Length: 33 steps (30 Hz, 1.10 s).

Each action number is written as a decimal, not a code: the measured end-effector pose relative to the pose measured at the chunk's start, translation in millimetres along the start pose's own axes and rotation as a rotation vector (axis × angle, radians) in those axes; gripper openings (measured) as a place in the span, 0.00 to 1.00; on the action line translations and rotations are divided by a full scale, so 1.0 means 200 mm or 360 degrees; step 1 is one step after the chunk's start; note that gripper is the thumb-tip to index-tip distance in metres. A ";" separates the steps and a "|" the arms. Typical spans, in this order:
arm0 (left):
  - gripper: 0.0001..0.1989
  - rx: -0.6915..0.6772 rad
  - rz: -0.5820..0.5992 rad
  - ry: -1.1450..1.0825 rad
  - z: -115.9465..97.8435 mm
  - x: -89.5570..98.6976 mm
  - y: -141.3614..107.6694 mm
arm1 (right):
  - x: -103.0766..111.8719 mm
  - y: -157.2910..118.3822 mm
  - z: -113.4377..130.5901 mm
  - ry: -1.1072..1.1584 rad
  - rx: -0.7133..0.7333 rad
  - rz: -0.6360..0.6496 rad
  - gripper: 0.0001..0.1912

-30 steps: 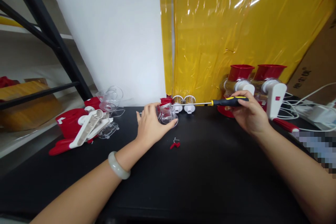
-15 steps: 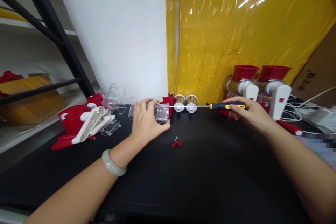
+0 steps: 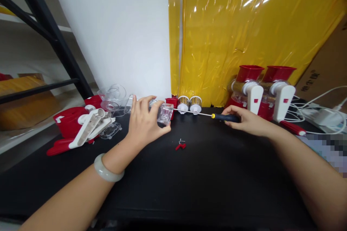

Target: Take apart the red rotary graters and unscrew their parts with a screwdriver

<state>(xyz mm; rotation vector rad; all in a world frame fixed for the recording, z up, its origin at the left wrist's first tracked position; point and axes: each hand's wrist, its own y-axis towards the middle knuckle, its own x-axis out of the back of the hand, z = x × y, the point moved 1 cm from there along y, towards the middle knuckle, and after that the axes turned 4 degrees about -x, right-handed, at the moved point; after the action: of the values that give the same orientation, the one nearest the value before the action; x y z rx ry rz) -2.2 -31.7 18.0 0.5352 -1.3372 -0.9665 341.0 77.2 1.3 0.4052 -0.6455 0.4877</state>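
My left hand point(image 3: 143, 117) is closed round a clear plastic housing point(image 3: 165, 114), lying on its side; the fingers cover much of it. In my right hand point(image 3: 242, 119) is a screwdriver point(image 3: 227, 117) with a dark blue and yellow handle. Its long thin shaft points left, and the tip meets the housing's right end; whether it sits on a screw I cannot tell. On the black table below lie a small red plastic part point(image 3: 180, 146) and a few tiny screws point(image 3: 181, 141).
Two grater drums point(image 3: 195, 105) stand behind the shaft beside a red part point(image 3: 171, 103). To the left are red and white grater bodies point(image 3: 71, 121) and clear parts point(image 3: 111, 97). Two assembled rotary graters point(image 3: 255, 97) stand right, near white cables point(image 3: 306, 115) and a cardboard box point(image 3: 322, 65).
The screwdriver's handle has dropped slightly, so the shaft now slopes down to the right. My right fingers have shifted round the handle. The whole view has moved a little.
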 end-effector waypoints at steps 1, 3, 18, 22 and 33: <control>0.31 -0.0020 -0.0016 0.0010 0.00 0.01 0.00 | 0.00 0.00 0.00 0.0035 0.0000 0.0028 0.15; 0.30 -0.0056 -0.0045 0.0018 -0.01 0.02 0.01 | 0.00 0.01 -0.01 0.0077 -0.0014 0.0052 0.15; 0.32 -0.0209 -0.0091 0.0020 0.03 0.10 0.03 | 0.05 0.01 -0.02 -0.0182 -0.0326 -0.0164 0.07; 0.31 -0.0120 -0.0129 -0.0023 0.02 0.09 0.03 | 0.04 0.01 0.00 -0.0179 -0.0331 -0.0206 0.07; 0.28 0.0011 -0.0181 0.0003 -0.02 0.09 0.02 | -0.03 0.03 0.00 -0.0035 -0.0286 -0.0083 0.08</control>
<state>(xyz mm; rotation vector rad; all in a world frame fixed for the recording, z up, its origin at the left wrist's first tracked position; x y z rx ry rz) 2.2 -45.6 31.1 0.6224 -1.3200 -1.0541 333.6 80.4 -1.3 0.2570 -0.6925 0.3726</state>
